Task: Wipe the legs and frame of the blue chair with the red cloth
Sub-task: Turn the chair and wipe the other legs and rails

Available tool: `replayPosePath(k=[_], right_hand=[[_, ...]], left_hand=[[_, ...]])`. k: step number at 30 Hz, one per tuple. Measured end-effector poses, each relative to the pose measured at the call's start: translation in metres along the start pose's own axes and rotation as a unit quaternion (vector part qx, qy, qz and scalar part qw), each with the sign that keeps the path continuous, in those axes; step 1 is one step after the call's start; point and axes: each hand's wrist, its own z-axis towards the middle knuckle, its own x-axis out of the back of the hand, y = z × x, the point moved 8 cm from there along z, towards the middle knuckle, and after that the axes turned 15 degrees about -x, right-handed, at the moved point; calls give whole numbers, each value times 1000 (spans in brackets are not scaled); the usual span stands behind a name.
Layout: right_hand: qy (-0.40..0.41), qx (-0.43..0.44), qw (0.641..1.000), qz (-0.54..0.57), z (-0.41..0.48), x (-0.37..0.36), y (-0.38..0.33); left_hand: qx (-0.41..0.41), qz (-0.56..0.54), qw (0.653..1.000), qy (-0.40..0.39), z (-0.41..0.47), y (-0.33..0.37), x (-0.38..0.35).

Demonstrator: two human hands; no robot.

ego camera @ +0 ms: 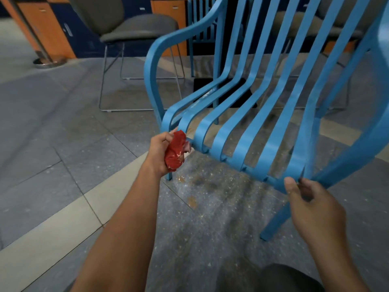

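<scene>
the chair (250, 114) stands tipped, leaning toward the right side of the view, its slatted seat and back facing the camera and its front legs on the speckled floor (63, 127). the left hand (160, 152) has its grip clamped on the cloth (175, 151), bunched into a tight wad and pressed at the front left corner of the seat frame, right where the outer slat curls under and meets the leg. the right hand (311, 205) is at the front right corner; its thumb touches the lower front rail, fingers half curled and apart, not clearly closed on anything, so it looks more like steadying than holding.

the chair looks like painted metal: stiff, smooth, likely a bit slick, and heavy enough that a tilt needs a firm hold. the front rail or an armrest (168, 42) would be the sound places to take it, not a single slat. the cloth is soft and light and will wrap round the thin tubes easily; loosened from the wad it should cover more of a leg per stroke.

a grey chair (134, 28) stands behind, well apart. judging by where the cloth sits, the left front leg seems the step in hand, with the other legs yet to do
</scene>
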Motion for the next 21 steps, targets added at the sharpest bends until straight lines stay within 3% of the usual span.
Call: replayPosePath(k=[4, 6, 12, 16, 21], right_hand=[[81, 89, 990, -67, -14, 6, -38], [88, 81, 986, -113, -9, 6, -38], [122, 19, 974, -190, 23, 24, -9], [99, -25, 978, -183, 71, 34, 10], [91, 18, 979, -181, 136, 29, 15]], left_hand=[[2, 113, 991, -77, -9, 7, -11], [10, 159, 983, -95, -17, 11, -13], [47, 104, 987, -109, -66, -6, -19], [60, 86, 991, -81, -90, -24, -27], [63, 100, 990, -81, -109, -39, -39]])
